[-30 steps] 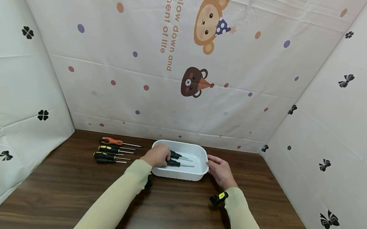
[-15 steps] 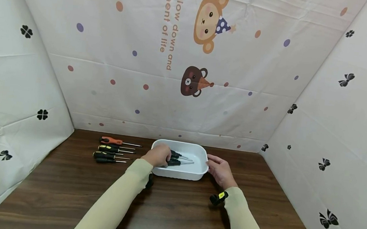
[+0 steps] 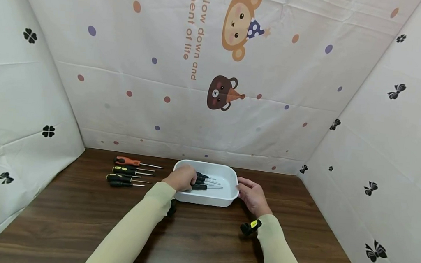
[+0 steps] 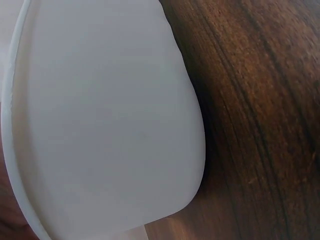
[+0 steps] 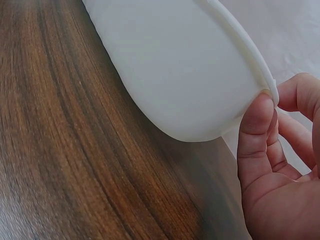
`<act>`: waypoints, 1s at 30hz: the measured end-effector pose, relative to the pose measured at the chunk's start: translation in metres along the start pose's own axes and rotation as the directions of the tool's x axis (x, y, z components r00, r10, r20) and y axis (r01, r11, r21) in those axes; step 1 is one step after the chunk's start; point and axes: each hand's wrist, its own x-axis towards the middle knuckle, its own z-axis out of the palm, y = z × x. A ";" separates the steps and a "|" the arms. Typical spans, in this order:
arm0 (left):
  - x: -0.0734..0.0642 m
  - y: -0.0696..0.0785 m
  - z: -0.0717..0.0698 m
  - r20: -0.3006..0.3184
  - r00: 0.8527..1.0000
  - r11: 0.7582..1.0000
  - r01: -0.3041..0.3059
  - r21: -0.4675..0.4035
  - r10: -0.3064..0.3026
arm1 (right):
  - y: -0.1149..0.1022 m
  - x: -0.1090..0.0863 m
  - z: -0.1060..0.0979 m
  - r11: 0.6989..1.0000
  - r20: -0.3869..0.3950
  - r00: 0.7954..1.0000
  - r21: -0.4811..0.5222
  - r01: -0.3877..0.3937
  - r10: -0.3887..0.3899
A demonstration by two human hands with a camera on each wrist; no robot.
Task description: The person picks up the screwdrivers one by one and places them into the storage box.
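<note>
A white plastic tray [image 3: 205, 199] stands near the back wall in the head view, with several black-handled screwdrivers [image 3: 200, 187] inside, shafts pointing right. Over its left end reaches my left hand [image 3: 181, 178], fingers curled down at the screwdriver handles; the fingertips are largely hidden. At the opposite end my right hand [image 3: 252, 197] pinches the rim, thumb outside. The right wrist view shows that pinch closely, thumb and fingers of the right hand [image 5: 280, 185] on the rim. Only the tray's outer wall [image 4: 110, 110] fills the left wrist view, without the left hand's grip.
Left of the tray lies a row of screwdrivers on the dark wooden table [image 3: 201, 242]. One has an orange handle [image 3: 128, 161]; several are black, some with yellow marks [image 3: 121, 170]. Patterned white cloth walls [image 3: 167, 115] enclose the table at the back and sides.
Screwdrivers under my left hand have shifted slightly, and their shafts are now more spread apart. The left hand barely moves. My right hand and the tray stay put.
</note>
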 end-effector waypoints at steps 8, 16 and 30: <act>0.000 -0.002 0.005 -0.056 0.998 0.999 0.006 0.034 -0.004 | 0.000 0.000 0.002 1.000 -0.007 1.000 0.004 -0.009 0.009; -0.001 0.000 0.001 -0.074 0.997 0.999 0.021 0.049 -0.017 | 0.000 0.001 0.003 1.000 -0.008 1.000 0.003 -0.003 0.003; -0.013 -0.006 -0.013 -0.092 0.996 1.000 -0.015 0.022 0.017 | 0.000 0.002 0.001 1.000 -0.003 1.000 -0.002 0.004 -0.004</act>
